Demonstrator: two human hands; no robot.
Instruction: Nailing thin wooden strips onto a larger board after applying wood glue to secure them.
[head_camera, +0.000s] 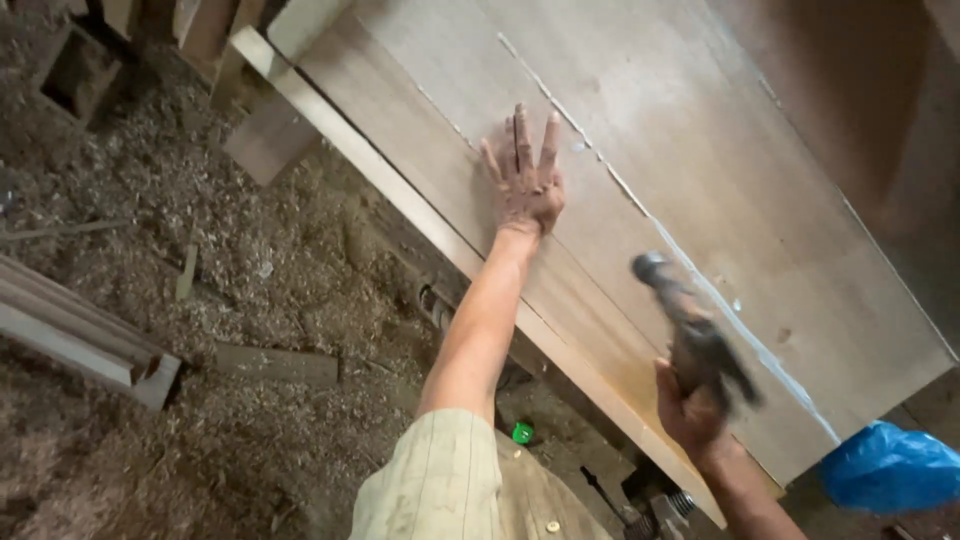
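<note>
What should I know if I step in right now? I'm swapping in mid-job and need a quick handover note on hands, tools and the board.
Left hand: flat, fingers spread, pressing on the large plywood panel, holding nothing.
Right hand: gripping a hammer, raised over the panel near its lower right part; it is blurred.
Panel: lies on a wooden frame edge, with a pale line of glue or filler running along a seam.
Done: cannot tell which fasteners, if any, are in.
Left: probably hammering along the seam, judging by the raised hammer.
Around: sawdust-covered floor, blue bag at right.
</note>
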